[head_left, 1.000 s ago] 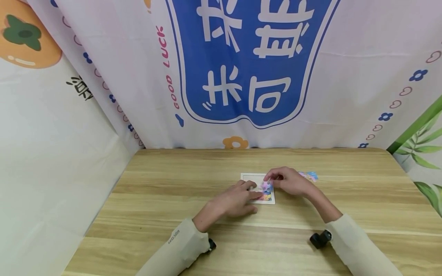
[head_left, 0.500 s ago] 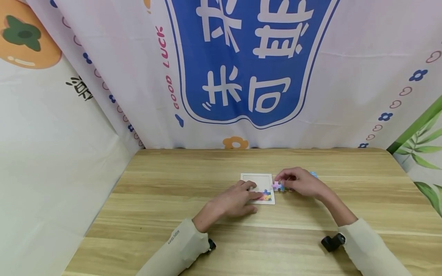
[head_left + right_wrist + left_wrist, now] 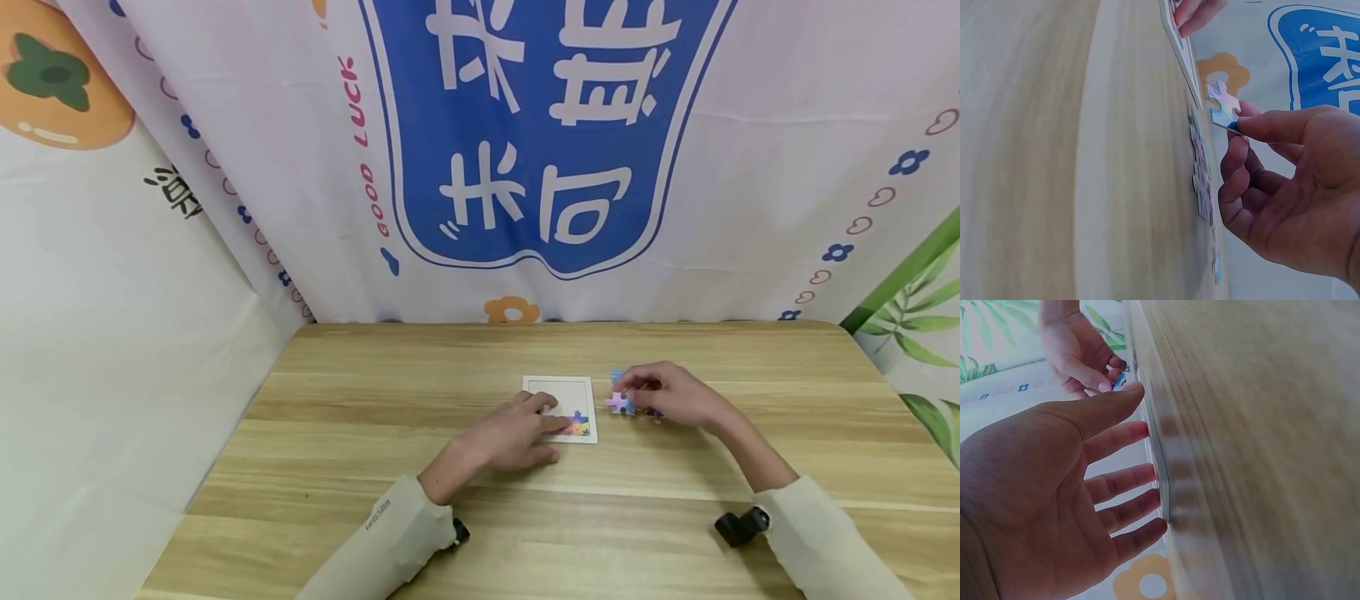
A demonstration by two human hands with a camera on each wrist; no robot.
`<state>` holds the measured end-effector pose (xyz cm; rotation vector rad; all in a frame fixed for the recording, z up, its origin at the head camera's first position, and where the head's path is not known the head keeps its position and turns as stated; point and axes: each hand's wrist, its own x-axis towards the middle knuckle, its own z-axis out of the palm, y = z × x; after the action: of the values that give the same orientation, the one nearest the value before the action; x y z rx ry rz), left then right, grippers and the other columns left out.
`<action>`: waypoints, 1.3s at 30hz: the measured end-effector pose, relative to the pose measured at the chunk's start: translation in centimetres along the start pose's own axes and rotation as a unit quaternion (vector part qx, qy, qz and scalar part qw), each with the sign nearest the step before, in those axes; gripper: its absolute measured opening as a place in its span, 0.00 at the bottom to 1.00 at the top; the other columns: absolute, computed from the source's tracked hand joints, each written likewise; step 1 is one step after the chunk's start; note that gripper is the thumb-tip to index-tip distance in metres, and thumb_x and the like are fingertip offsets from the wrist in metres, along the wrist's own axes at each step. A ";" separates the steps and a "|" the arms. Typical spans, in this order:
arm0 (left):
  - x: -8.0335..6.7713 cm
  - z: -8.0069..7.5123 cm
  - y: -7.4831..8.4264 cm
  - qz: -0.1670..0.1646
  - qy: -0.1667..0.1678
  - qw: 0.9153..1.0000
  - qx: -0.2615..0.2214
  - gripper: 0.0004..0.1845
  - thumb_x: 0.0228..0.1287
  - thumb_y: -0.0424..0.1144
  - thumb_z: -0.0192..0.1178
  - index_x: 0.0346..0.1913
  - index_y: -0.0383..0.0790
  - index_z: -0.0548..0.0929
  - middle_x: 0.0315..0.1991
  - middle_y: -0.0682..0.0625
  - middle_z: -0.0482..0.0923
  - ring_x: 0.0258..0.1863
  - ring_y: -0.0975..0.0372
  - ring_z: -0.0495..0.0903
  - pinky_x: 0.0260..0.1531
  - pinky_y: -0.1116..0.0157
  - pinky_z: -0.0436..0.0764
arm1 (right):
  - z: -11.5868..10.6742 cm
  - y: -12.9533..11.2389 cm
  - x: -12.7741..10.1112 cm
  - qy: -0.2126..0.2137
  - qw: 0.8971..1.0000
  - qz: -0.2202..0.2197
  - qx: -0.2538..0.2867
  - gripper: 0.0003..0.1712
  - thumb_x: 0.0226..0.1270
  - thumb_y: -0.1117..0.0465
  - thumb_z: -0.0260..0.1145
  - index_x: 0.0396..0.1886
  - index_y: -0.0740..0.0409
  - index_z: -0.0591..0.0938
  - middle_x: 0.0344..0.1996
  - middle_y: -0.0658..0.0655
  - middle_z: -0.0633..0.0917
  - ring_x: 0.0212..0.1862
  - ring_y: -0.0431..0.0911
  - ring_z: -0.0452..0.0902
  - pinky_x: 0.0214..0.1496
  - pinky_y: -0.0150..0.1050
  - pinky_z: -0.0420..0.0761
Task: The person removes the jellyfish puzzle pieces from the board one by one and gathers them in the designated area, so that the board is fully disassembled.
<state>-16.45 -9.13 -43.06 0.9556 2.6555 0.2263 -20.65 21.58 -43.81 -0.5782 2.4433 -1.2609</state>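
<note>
My left hand (image 3: 506, 435) rests with fairly straight fingers on a white puzzle tray (image 3: 572, 392); in the left wrist view its fingertips (image 3: 1141, 537) touch the tray's face. Colourful joined puzzle pieces (image 3: 581, 427) fill part of the tray's near end, partly under that hand. Just right of the tray, my right hand (image 3: 678, 398) pinches a pink and blue jigsaw piece (image 3: 1225, 105) between thumb and index finger, held up off the table in the right wrist view. Its other fingers are curled in.
Several loose jigsaw pieces (image 3: 1200, 169) lie on the wooden table (image 3: 450, 350) beneath and around the right hand, a blue one (image 3: 617, 376) showing beyond its fingers. A printed curtain (image 3: 300, 167) hangs along the table's back edge.
My right hand has carried the pinched jigsaw piece from over the tray rightward, off its right edge, to above the loose pieces. The left hand and tray have stayed in place.
</note>
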 end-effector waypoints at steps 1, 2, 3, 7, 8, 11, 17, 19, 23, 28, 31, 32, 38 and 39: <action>0.0 0.0 0.0 0.000 0.000 1.000 0.000 0.30 0.80 0.53 0.63 0.80 0.57 0.73 0.82 0.48 0.65 0.80 0.51 0.66 0.80 0.52 0.71 | -0.1 0.1 -0.1 0.001 1.000 0.001 0.000 0.12 0.80 0.64 0.63 0.55 0.60 0.89 0.44 0.59 0.87 0.40 0.46 0.75 0.39 0.35 0.79; 0.0 0.0 0.0 0.000 0.000 1.000 -0.001 0.30 0.80 0.53 0.63 0.80 0.57 0.73 0.82 0.48 0.65 0.80 0.51 0.66 0.80 0.52 0.72 | -0.3 0.1 -0.2 0.002 1.000 0.003 -0.001 0.12 0.80 0.64 0.63 0.55 0.60 0.88 0.44 0.59 0.87 0.40 0.46 0.75 0.39 0.35 0.79; 0.0 0.0 0.0 -0.001 0.001 1.000 -0.002 0.30 0.80 0.53 0.63 0.80 0.57 0.73 0.82 0.48 0.65 0.80 0.51 0.66 0.80 0.52 0.72 | -0.4 0.2 -0.3 0.004 1.000 0.005 0.000 0.12 0.81 0.64 0.63 0.55 0.60 0.88 0.45 0.59 0.87 0.40 0.46 0.75 0.39 0.35 0.79; -0.1 0.0 0.0 0.000 0.002 1.000 -0.004 0.30 0.79 0.53 0.63 0.80 0.57 0.73 0.82 0.49 0.66 0.80 0.51 0.66 0.80 0.52 0.72 | -0.8 0.6 -0.7 0.010 1.000 0.013 -0.004 0.13 0.81 0.65 0.63 0.56 0.61 0.88 0.48 0.60 0.87 0.42 0.46 0.75 0.40 0.34 0.78; -0.1 0.0 0.0 0.000 0.002 1.000 -0.004 0.30 0.79 0.53 0.63 0.80 0.57 0.73 0.82 0.49 0.66 0.80 0.51 0.66 0.80 0.53 0.72 | -0.9 0.7 -0.8 0.011 1.000 0.015 -0.006 0.13 0.81 0.65 0.63 0.56 0.60 0.88 0.48 0.59 0.87 0.42 0.46 0.74 0.40 0.34 0.78; -0.2 0.0 -0.1 -0.001 0.004 1.000 0.002 0.30 0.79 0.53 0.63 0.80 0.58 0.73 0.82 0.49 0.66 0.80 0.52 0.66 0.80 0.53 0.71 | -1.1 1.2 -1.0 0.013 1.000 0.027 -0.009 0.12 0.81 0.64 0.63 0.56 0.60 0.88 0.48 0.59 0.87 0.43 0.46 0.74 0.40 0.34 0.78; -0.2 0.1 -0.1 0.001 0.004 1.000 0.002 0.30 0.80 0.54 0.63 0.80 0.58 0.73 0.82 0.49 0.66 0.80 0.52 0.66 0.81 0.53 0.69 | -1.7 2.1 -1.7 0.023 0.999 0.041 -0.021 0.13 0.81 0.65 0.62 0.57 0.61 0.88 0.46 0.58 0.86 0.42 0.44 0.73 0.39 0.33 0.77; -0.2 0.0 -0.1 0.001 0.002 1.000 0.000 0.30 0.80 0.53 0.62 0.80 0.57 0.72 0.82 0.49 0.65 0.80 0.52 0.66 0.82 0.52 0.68 | -2.0 2.2 -2.1 0.027 0.998 0.040 -0.026 0.13 0.80 0.65 0.63 0.56 0.61 0.88 0.46 0.57 0.86 0.42 0.43 0.73 0.39 0.33 0.77; -0.2 0.0 0.0 -0.001 0.001 1.000 -0.003 0.30 0.80 0.53 0.62 0.80 0.57 0.72 0.82 0.49 0.65 0.81 0.51 0.65 0.82 0.52 0.68 | -2.6 2.5 -2.9 0.028 0.998 0.036 -0.035 0.13 0.81 0.65 0.62 0.56 0.62 0.88 0.45 0.57 0.86 0.41 0.42 0.72 0.38 0.33 0.76; -0.3 0.0 0.0 -0.001 0.001 1.000 0.001 0.30 0.80 0.54 0.62 0.80 0.58 0.72 0.82 0.49 0.65 0.81 0.52 0.65 0.81 0.52 0.69 | -3.2 2.9 -3.6 0.031 0.998 0.036 -0.044 0.13 0.82 0.64 0.62 0.57 0.61 0.88 0.44 0.55 0.86 0.41 0.41 0.72 0.38 0.33 0.75; -0.3 -0.1 0.0 -0.001 0.000 1.000 0.002 0.30 0.80 0.54 0.62 0.80 0.57 0.72 0.82 0.49 0.65 0.81 0.52 0.65 0.81 0.52 0.69 | -3.5 3.2 -4.0 0.038 0.997 0.036 -0.052 0.13 0.82 0.64 0.62 0.56 0.61 0.88 0.44 0.55 0.86 0.40 0.40 0.73 0.38 0.33 0.75; -0.3 -0.1 0.1 -0.002 0.001 1.000 0.003 0.30 0.80 0.54 0.62 0.80 0.57 0.72 0.82 0.49 0.65 0.81 0.52 0.65 0.81 0.52 0.69 | -3.5 3.3 -4.1 0.039 0.997 0.036 -0.055 0.13 0.82 0.64 0.62 0.56 0.61 0.88 0.44 0.55 0.87 0.39 0.40 0.73 0.38 0.33 0.75; -0.3 0.0 0.2 -0.004 0.001 1.000 -0.002 0.30 0.80 0.53 0.63 0.80 0.57 0.73 0.82 0.49 0.65 0.81 0.51 0.65 0.81 0.51 0.70 | -3.8 3.8 -4.4 0.042 0.996 0.037 -0.062 0.13 0.82 0.66 0.61 0.57 0.63 0.87 0.44 0.56 0.87 0.38 0.39 0.71 0.36 0.33 0.73; -0.3 0.0 0.2 -0.005 0.001 1.000 -0.003 0.30 0.80 0.53 0.63 0.80 0.57 0.73 0.82 0.49 0.65 0.81 0.51 0.65 0.81 0.51 0.70 | -3.9 3.8 -4.5 0.043 0.996 0.037 -0.063 0.13 0.82 0.66 0.61 0.57 0.63 0.87 0.45 0.56 0.87 0.39 0.39 0.71 0.37 0.33 0.73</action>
<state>-16.16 -9.16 -42.93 0.9418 2.6602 0.2324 -19.35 28.45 -44.34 -0.4706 2.6050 -1.1311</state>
